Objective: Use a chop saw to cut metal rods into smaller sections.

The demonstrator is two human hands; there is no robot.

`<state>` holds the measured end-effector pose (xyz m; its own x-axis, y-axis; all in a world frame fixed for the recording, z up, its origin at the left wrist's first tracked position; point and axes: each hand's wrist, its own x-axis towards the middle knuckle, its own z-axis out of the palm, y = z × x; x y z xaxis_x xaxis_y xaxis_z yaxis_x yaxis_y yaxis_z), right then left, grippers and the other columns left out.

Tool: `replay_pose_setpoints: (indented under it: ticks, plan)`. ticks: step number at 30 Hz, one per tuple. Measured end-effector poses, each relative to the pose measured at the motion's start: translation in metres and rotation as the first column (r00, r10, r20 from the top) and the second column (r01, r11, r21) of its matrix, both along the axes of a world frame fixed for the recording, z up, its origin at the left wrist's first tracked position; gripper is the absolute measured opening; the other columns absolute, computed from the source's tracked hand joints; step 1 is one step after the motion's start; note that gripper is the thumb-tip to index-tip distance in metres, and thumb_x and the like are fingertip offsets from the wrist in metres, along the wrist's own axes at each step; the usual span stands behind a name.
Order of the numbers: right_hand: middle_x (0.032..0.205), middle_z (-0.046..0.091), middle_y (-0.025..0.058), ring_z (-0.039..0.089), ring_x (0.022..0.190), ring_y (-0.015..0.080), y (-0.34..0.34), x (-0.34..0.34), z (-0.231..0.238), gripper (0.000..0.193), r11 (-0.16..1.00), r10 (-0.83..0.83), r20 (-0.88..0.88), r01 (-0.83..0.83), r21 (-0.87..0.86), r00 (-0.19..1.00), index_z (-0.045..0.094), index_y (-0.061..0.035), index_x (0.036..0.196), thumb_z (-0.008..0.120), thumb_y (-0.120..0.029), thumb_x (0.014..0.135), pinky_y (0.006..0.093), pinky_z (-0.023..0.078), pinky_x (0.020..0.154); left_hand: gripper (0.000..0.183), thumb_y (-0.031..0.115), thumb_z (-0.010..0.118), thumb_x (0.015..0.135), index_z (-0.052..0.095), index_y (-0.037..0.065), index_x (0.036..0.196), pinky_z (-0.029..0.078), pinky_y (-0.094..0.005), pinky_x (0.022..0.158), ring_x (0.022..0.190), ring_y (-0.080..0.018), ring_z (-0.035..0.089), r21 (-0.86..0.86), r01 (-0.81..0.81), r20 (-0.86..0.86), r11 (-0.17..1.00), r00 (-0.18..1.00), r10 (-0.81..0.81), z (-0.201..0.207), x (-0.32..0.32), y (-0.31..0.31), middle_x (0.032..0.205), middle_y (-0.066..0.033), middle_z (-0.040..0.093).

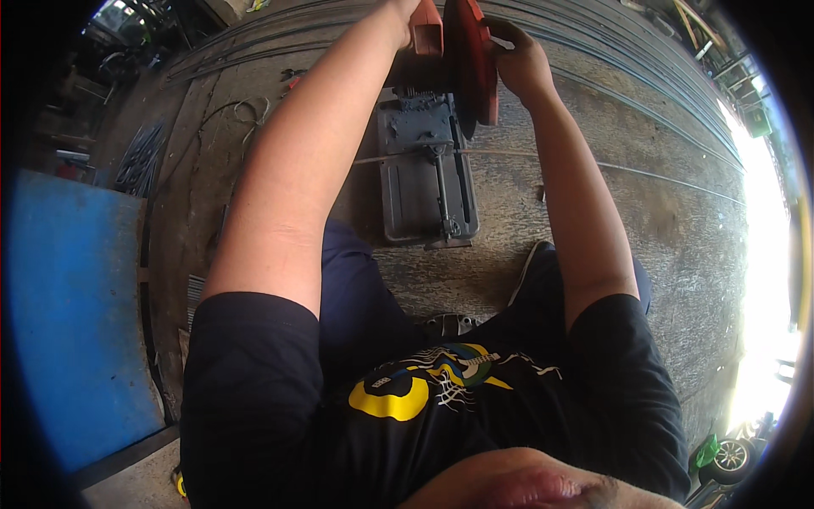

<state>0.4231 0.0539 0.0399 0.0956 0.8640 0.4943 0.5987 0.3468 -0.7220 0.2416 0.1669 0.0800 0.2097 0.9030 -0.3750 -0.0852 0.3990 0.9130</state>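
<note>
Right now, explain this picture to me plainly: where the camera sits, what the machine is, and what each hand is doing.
The one picture comes from a wide fisheye camera worn on the person's head, looking down, so straight lines bend near the rim. The two bare forearms reaching up the frame are the person's own. On the concrete floor sits a chop saw: a grey base with a vise, and a red blade guard above it. A thin metal rod lies across the base. The left hand is at the saw's red body, mostly cut off by the frame's edge. The right hand rests against the guard, fingers curled on its top. More rods lie beyond; a blue panel is at left.
</note>
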Motion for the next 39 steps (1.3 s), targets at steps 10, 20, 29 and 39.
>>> replay_pose_setpoints:
  ticks: [10, 20, 29, 39]
  plan:
    - [0.112, 0.061, 0.0217, 0.057, 0.103, 0.0393, 0.026, -0.02, 0.026, 0.035, 0.979, -0.098, -0.046, 0.088, -0.182, 0.994, 0.065, -0.0066, 0.109, 0.06, -0.03, 0.083, 0.0438, 0.047, 0.085, 0.035, 0.038, 0.059, 0.083, 0.051, 0.006, 0.095, 0.05, -0.0446, 0.059, 0.065, -0.0273, 0.056, 0.016, -0.145, -0.049, 0.989, 0.988, 0.145, 0.021, 0.003, 0.015, 0.077, -0.0116, 0.052]
    - [0.099, 0.067, 0.016, 0.064, 0.095, 0.0334, 0.037, -0.013, 0.007, 0.026, 0.996, -0.084, -0.042, 0.086, 0.032, 0.996, 0.069, -0.0151, 0.103, 0.06, -0.031, 0.085, 0.0393, 0.049, 0.082, 0.049, 0.045, 0.054, 0.086, 0.053, 0.006, 0.116, 0.05, -0.0462, 0.07, 0.073, -0.0284, 0.061, 0.092, -0.212, -0.124, 0.973, 0.967, 0.222, 0.007, -0.012, 0.026, 0.093, -0.0154, 0.063]
    - [0.089, 0.069, 0.0117, 0.067, 0.082, 0.0225, 0.028, 0.01, 0.015, 0.032, 0.981, 0.146, -0.137, -0.161, -0.107, 0.98, 0.067, -0.0075, 0.107, 0.063, -0.025, 0.081, 0.0323, 0.05, 0.075, 0.035, 0.032, 0.058, 0.083, 0.063, -0.002, 0.081, 0.048, -0.0364, 0.068, 0.072, -0.0275, 0.065, 0.825, -0.213, -0.273, 0.524, 0.662, 0.698, -0.044, -0.054, -0.112, 0.074, -0.0161, 0.066]
    - [0.097, 0.066, 0.0226, 0.063, 0.096, 0.0364, 0.014, 0.082, -0.079, 0.036, 0.864, -0.139, 0.407, 0.312, -0.396, 0.903, 0.068, 0.0002, 0.089, 0.052, -0.03, 0.078, 0.0404, 0.05, 0.083, 0.026, 0.031, 0.058, 0.084, 0.065, 0.006, 0.087, 0.05, -0.0451, 0.068, 0.081, -0.0389, 0.063, 0.492, 0.031, -0.661, 0.87, 0.664, 0.35, -0.242, -0.008, -0.256, 0.082, -0.0192, 0.065]
